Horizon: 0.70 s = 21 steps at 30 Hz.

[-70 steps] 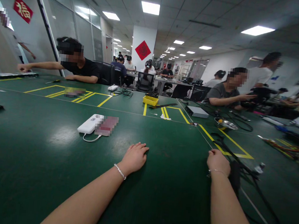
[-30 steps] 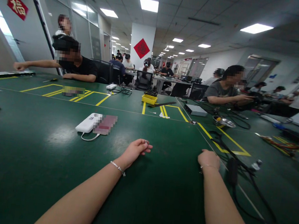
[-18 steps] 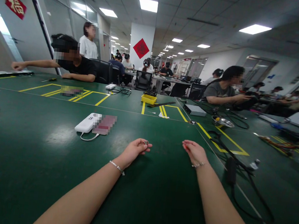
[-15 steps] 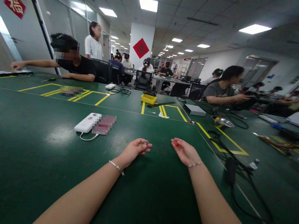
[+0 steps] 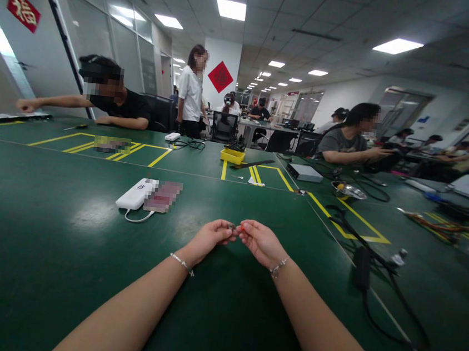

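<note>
Over the green table my left hand [image 5: 212,238] pinches a small metallic piece [image 5: 231,227] between thumb and fingers; it is too small to name. Close against it, my right hand [image 5: 261,242] grips a small orange-red piece [image 5: 243,229], mostly covered by the fingertips. The fingertips of both hands meet, or nearly so; whether the two pieces touch I cannot tell. Up and to the left of my hands lies a white power bank [image 5: 137,194], its short white cable running to a blurred flat device [image 5: 162,197] beside it.
Farther back are a yellow bin [image 5: 232,156], a grey box [image 5: 304,173] and a metal bowl [image 5: 348,191]. A black cable with an adapter [image 5: 361,267] runs along the right. Yellow tape marks the green table [image 5: 61,269]. Other people sit or stand beyond.
My right hand has moved left to my left hand, bringing the orange-red piece with it, and its fingers have closed. A standing person in the background has moved right.
</note>
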{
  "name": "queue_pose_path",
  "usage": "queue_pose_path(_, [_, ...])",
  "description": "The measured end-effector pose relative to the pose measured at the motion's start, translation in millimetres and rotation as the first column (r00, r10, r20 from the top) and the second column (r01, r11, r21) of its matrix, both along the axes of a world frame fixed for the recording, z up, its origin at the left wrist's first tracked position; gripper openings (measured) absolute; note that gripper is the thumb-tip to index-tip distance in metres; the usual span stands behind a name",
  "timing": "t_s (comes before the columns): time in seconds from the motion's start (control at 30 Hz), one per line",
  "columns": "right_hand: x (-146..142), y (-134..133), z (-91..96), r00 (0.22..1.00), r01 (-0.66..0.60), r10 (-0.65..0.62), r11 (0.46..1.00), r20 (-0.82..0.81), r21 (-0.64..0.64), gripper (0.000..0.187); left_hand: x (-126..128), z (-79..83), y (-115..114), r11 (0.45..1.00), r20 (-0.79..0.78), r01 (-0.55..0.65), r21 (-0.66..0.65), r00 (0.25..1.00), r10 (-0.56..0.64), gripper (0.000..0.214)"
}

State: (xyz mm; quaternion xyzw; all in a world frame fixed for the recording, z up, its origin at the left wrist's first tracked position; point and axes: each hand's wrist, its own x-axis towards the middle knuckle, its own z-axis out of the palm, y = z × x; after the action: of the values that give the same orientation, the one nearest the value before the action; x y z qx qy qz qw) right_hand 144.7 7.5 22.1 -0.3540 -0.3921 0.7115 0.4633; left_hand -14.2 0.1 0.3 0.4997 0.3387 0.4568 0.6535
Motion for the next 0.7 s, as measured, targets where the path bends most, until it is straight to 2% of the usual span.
queue_pose_path(0.33, [-4.8, -2.2, 0.9, 0.999, 0.038, -0.037, 0.998, -0.029, 0.051, 0.016, 2.9, -1.8, 0.7, 0.992, 0.006, -0.09, 0.087, 0.996, 0.09, 0.022])
queue_pose_path(0.6, [-4.5, -1.5, -1.1, 0.996, 0.062, -0.064, 0.997, 0.064, 0.039, 0.016, 4.3, 1.3, 0.0, 0.986, -0.025, -0.12, 0.114, 0.992, 0.124, 0.02])
queue_pose_path(0.7, [-5.3, -3.3, 0.7, 0.997, 0.042, -0.045, 0.998, 0.062, 0.056, 0.016, 4.5, 3.1, -0.5, 0.991, -0.049, -0.093, 0.098, 0.994, 0.098, 0.018])
